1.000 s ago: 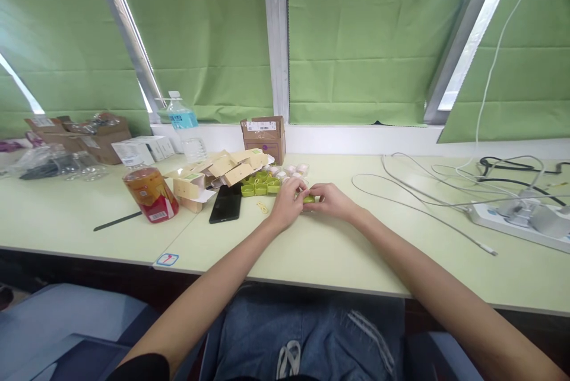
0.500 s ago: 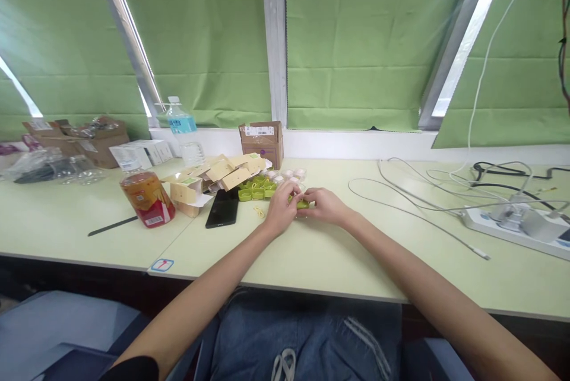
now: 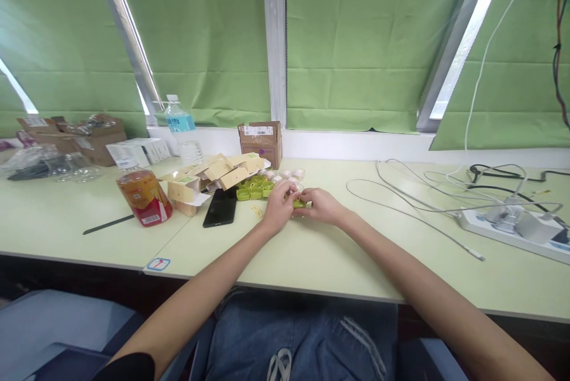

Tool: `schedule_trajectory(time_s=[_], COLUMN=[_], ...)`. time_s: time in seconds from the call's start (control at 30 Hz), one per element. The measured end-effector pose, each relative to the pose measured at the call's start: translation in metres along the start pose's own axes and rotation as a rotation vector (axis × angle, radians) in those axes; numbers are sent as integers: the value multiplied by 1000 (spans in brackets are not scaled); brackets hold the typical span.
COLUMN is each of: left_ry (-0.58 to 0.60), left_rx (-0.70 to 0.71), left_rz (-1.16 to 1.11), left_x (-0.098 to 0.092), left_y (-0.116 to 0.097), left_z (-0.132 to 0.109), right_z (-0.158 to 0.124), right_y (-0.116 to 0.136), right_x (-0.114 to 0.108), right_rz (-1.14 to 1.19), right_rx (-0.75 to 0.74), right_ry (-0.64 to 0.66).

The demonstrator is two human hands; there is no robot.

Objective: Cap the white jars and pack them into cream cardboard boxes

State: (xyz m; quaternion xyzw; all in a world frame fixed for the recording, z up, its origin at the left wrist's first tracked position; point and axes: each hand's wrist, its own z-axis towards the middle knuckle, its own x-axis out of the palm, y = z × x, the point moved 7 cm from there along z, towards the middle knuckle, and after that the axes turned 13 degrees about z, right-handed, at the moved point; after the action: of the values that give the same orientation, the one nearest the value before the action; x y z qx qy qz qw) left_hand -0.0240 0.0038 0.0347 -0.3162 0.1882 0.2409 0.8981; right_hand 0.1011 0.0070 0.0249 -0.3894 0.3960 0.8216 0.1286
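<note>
My left hand [image 3: 278, 208] and my right hand [image 3: 324, 205] meet over the table, fingers pinched around a small green plastic piece [image 3: 299, 204]. Fingers cover most of that piece, so its full shape is hidden. Just beyond my left hand lie several similar green pieces [image 3: 250, 193], hollow like little cases. Behind my fingers sits a group of small pinkish-white pieces [image 3: 297, 174]. A thin yellow cord [image 3: 257, 211] rests on the tabletop left of my left hand.
Left of the hands are a black phone [image 3: 221, 209], opened cream cartons [image 3: 235, 177], a red-and-orange container [image 3: 145, 197] and a water bottle [image 3: 183, 132]. A cardboard box [image 3: 262, 146] stands behind. Cables [image 3: 427, 219] and a power strip [image 3: 529, 232] lie on the right.
The view has shifted slightly. Both hands still grip the green piece at nearly the same spot, with only a small movement of the fingers.
</note>
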Motion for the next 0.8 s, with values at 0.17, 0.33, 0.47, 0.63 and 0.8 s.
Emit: schedule_trajectory(time_s=[0.17, 0.33, 0.47, 0.63, 0.8], left_ry=[1, 12, 27, 45, 81], left_rx=[12, 32, 41, 1, -61], left_rz=[17, 12, 18, 4, 7], left_x=[-1, 0, 1, 4, 10], left_y=[-1, 1, 3, 9, 12], left_z=[0, 0, 0, 1, 1], right_z=[0, 0, -1, -2, -10], right_y=[-2, -5, -7, -13, -18], right_x=[1, 2, 4, 0, -7], right_rz=[41, 99, 168, 234, 160], right_rx=[24, -12, -25, 37, 101], right_ry=[-13, -36, -53, -98, -149])
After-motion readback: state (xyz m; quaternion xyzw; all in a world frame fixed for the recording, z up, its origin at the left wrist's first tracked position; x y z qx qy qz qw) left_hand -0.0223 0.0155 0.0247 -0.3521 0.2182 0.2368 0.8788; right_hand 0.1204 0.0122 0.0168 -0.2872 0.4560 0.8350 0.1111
